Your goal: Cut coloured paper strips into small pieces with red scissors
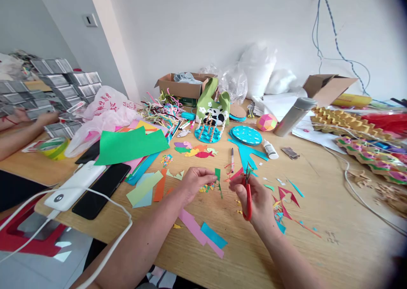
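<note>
My left hand [197, 182] pinches a small green paper strip [218, 176] with a ragged cut edge hanging down from it. Close by on the right, my right hand [256, 195] grips red-handled scissors [248, 200], their blades pointing away from me. Below my left hand, tiny coloured paper bits lie on the table. Pink strips [192, 226] and a blue strip [214, 235] rest nearer to me. Beyond my hands are several paper fish [203, 154]. Red paper scraps [288, 197] are scattered right of the scissors.
Left of me lie green sheets [133, 145], a black phone [100, 191] and a white power bank [74, 186], whose cable crosses my left forearm. A grey flask [294, 117] stands at the back right, near egg trays [349, 121]. Another person's arm [27, 132] reaches in at left.
</note>
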A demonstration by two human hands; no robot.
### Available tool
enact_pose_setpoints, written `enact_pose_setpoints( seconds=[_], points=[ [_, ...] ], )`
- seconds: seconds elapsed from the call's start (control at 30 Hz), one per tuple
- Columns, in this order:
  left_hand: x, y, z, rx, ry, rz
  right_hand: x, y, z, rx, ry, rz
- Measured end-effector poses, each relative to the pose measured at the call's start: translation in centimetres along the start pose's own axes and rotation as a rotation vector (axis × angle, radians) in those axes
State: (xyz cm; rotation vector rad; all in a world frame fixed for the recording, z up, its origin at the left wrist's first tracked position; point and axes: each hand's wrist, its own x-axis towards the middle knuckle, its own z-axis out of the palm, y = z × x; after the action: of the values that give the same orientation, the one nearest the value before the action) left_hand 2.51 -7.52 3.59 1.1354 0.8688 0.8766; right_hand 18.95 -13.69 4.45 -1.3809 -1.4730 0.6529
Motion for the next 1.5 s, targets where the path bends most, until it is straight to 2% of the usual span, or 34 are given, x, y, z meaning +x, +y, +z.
enact_pose_setpoints(
  seconds=[0.13, 0.23, 0.3, 0.73, 0.97, 1.2, 1.5],
  points=[
    [0.2, 0.1, 0.0, -0.212, 0.114, -0.007, -0.4, 0.0, 0.8, 0.035, -0.285, 0.176],
    [0.2, 0.0, 0.1, -0.300, 0.156, -0.031, -0.4, 0.1, 1.6, 0.071, -0.413, 0.292],
    [0.3, -0.2, 0.1, -0.334, 0.159, -0.045, -0.4, 0.2, 1.9, 0.080, -0.444, 0.339],
    [0.1, -0.8, 0.4, -0.370, 0.044, -0.088, -0.2, 1.0, 1.7, 0.158, -0.463, 0.376],
    [0.0, -1.5, 0.7, -0.360, 0.009, -0.070, -0.1, 0.4, 1.6, 0.219, -0.458, 0.398],
    [-0.3, -1.0, 0.8, -0.340, -0.048, -0.094, 0.0, 0.0, 1.6, 0.206, -0.464, 0.454],
    [-0.2, -0.9, 0.7, -0.234, -0.004, -0.044, 0.0, -0.1, 1.6, 0.219, -0.481, 0.456]
  ],
)
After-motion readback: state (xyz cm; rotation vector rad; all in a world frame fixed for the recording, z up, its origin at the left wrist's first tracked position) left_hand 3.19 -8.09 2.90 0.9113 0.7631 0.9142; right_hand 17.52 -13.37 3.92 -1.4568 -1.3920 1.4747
